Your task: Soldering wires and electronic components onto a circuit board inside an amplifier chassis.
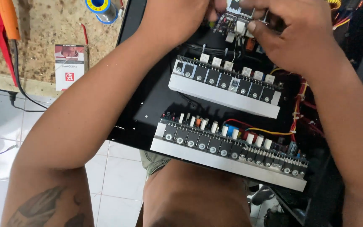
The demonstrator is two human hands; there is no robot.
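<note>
Speckled tan stone surface (47,25) over white tiled floor (118,176). Black metal chassis (148,105) holds two aluminium heatsink bars (219,94) with rows of transistors. At the chassis's far end, left hand (173,17) and right hand (290,38), grips closed, pinch a small circuit board (232,21). Solder spool (101,8), orange-handled tool (8,19) left of chassis.

Both hands, left hand (177,19), right hand (295,38), fingering small circuit board (232,21), black chassis (156,96), two heatsink rows below

A: Where is there free room?
B: Bare black chassis floor (156,96) left of the two transistor-lined heatsink bars (223,90).
A: Obstacles?
B: Red wiring bundle (299,109) crowds the right; both hands (290,38) cover the small circuit board (232,21).
</note>
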